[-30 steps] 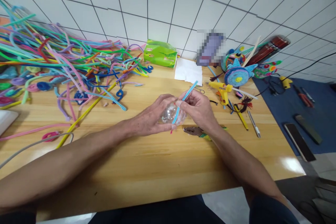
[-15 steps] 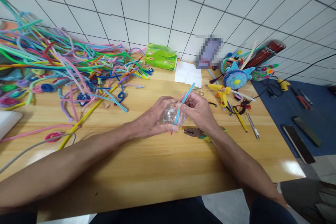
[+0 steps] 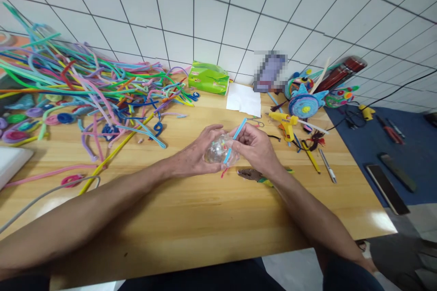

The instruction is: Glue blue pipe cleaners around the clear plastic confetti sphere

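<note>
My left hand [image 3: 201,152] is wrapped round a clear round ball [image 3: 215,151] with small coloured bits in or on it. A short blue pipe cleaner [image 3: 240,129] slants across the ball's right side, pinched between the thumb and fingers of my right hand [image 3: 256,145]. Its lower end lies against the ball. From beneath the ball a thin pink strand [image 3: 224,173] hangs out. Pliers [image 3: 251,174] with green and yellow handles rest on the table, partly hidden under my right wrist.
Tangled pipe cleaners [image 3: 99,84] cover the left side. At the back are a green tissue pack [image 3: 209,77] and white paper [image 3: 243,98]. To the right are a yellow glue gun [image 3: 287,123], a blue coiled fish [image 3: 305,106], a yellow pen-like tool [image 3: 312,158] and a knife [image 3: 327,166].
The ball has turned a little and shifted slightly left in my hands. The blue pipe cleaner has moved slightly left and down at its top end, and more of the pink strand shows.
</note>
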Action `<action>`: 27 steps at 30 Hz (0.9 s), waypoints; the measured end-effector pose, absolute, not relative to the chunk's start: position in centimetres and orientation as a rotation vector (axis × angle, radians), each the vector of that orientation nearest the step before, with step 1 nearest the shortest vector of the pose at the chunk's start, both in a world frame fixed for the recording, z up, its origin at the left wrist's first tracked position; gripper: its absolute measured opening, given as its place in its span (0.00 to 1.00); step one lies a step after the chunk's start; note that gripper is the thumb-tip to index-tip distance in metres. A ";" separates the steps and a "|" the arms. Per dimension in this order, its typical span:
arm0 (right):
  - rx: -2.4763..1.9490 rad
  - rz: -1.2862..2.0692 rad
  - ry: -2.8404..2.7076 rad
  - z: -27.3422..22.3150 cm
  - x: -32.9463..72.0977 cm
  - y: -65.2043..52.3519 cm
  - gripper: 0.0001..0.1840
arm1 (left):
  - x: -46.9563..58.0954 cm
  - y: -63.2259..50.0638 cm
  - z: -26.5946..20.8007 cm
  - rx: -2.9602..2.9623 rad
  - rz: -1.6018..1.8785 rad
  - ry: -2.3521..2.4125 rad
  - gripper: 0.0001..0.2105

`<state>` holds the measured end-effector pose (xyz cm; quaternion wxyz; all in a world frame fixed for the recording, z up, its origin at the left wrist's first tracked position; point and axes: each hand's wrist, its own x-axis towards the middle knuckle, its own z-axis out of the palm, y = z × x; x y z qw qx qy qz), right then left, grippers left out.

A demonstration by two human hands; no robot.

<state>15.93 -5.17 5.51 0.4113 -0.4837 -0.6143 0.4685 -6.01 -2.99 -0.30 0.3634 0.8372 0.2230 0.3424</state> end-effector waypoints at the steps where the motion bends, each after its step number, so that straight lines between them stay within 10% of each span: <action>1: -1.218 1.172 -1.552 5.4 15.9 -5.2 0.18 | -6.0 -3.2 0.0 2.123 0.858 0.605 0.38; 27: -1.166 1.198 -1.514 5.8 15.8 -5.2 0.18 | -5.3 -4.6 1.3 1.977 0.804 0.736 0.29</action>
